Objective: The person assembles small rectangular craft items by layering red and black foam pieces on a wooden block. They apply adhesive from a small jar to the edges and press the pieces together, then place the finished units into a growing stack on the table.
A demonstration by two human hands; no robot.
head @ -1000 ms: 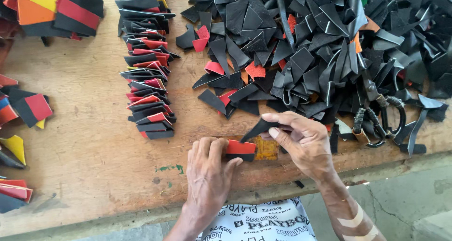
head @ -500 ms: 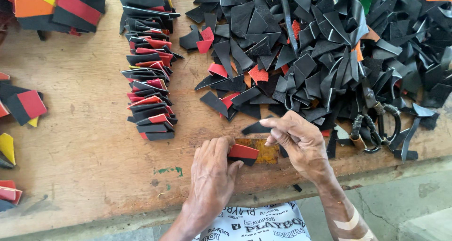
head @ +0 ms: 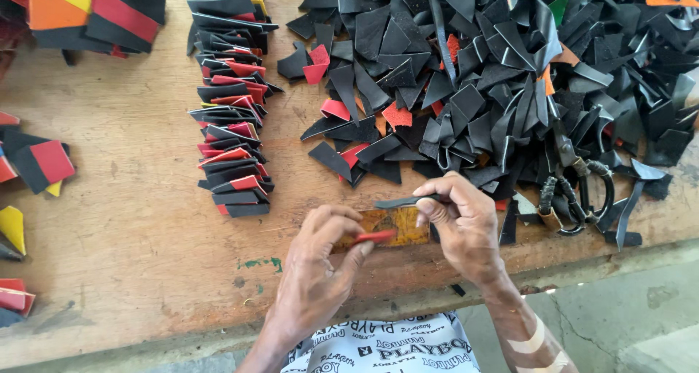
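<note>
Head view, looking straight down on a wooden bench (head: 131,220). Low in the middle of the frame: left hand (head: 320,271), fingers curled, thumb and forefinger pinching a small red piece (head: 377,236) at its left end, so that the piece juts rightward from the fingertips. Just to the right: right hand (head: 462,224), fingers pressed together around a thin black strip (head: 404,202), the strip running leftward out of the grip, slightly above the red piece and not clearly touching it. Between and beneath both hands, flat on the bench: a worn yellow-brown block (head: 397,224), the red piece lying across its lower edge.

Above and right of the hands, filling the upper right of the frame: a large loose heap of black offcuts (head: 510,67), dotted with a few red and orange scraps. At the heap's lower right edge, right of the right hand: black-handled scissors (head: 575,191), partly buried. Upper centre-left: a long overlapping column of folded black-and-red pieces (head: 229,118), ending just above and left of the left hand. Along the left edge: flat patches in red, black, yellow and orange (head: 44,162). At the bottom edge: a white printed shirt (head: 386,347), and grey floor (head: 641,307) at the lower right.
</note>
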